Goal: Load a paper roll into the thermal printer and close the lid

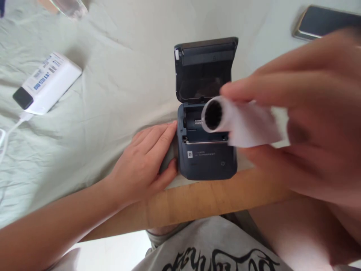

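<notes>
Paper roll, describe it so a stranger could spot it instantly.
Find the dark device with its lid raised. Partly hiding its open bay is the paper roll, in the right hand. Its white paper and round black end set it apart from the dark device.

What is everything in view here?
Open device: 1, dark blue, centre
Paper roll: 1, white, centre right
Labelled gadget: 1, white and black, left
Cable: 1, white, at gadget's end
Small piece: 1, white, left edge
Phone: 1, dark, upper right
Clear object: 1, transparent, top left
Blurry thing: 1, tan, top left
Cropped thing: 1, dark purple, top left
Cloth: 1, pale grey, underneath
Wooden edge: 1, brown, near person
Shirt: 1, grey, lettered, bottom
Leg: 1, bare, lower right
Left hand: 1, bare, touching device
Right hand: 1, bare, holding roll
</notes>
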`<state>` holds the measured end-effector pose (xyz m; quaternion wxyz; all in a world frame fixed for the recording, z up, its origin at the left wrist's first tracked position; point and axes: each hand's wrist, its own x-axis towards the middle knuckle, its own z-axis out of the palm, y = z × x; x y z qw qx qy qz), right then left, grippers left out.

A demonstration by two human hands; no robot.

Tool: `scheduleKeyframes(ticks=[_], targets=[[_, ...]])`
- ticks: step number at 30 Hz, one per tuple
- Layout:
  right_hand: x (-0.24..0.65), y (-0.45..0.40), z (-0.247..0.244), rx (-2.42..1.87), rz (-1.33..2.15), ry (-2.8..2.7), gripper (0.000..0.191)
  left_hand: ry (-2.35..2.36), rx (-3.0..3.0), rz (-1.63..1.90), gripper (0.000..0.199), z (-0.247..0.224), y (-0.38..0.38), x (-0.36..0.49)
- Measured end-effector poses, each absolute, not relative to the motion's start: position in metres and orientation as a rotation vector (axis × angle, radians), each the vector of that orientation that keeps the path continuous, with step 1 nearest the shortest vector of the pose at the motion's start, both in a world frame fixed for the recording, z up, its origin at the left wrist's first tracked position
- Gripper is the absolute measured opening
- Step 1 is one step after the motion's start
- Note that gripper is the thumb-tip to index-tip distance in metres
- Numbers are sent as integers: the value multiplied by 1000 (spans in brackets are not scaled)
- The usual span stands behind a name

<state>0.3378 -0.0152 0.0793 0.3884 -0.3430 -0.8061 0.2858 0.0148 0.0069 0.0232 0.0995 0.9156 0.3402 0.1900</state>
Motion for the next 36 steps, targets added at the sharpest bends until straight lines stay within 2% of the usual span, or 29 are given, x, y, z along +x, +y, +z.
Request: scheduleKeyframes(ticks=[3, 5, 10, 14, 18, 23, 25, 28, 32, 36], targets=[[306, 1, 73, -1089, 44, -2218, 35, 989, 2731, 502, 69, 27, 9, 14], [302, 14, 68, -1113, -178, -2284, 21, 967, 2733, 472, 72, 30, 10, 14], [313, 21, 62, -1112, -146, -2326, 21, 953, 2685, 485, 78, 30, 10, 12], [319, 20, 62, -1031, -181, -2332, 21, 980, 2710, 492, 72, 29, 9, 14], [320, 19, 65, -918, -101, -2365, 18, 949, 2709, 641, 76, 24, 8, 16], [326, 17, 76, -868, -1, -2492, 26, 900, 2699, 691, 65, 16, 7, 13], [329, 16, 79, -912, 48, -2485, 30, 924, 2661, 644, 65, 15, 6, 11], [331, 15, 74, -1132, -39, -2306, 27, 929, 2631, 622, 66, 15, 4, 10], [330, 21, 54, -1289, -170, -2195, 40, 907, 2647, 632, 61, 13, 3, 10], [335, 27, 61, -1263, 17, -2197, 31, 845, 2645, 676, 60, 7, 6, 10]])
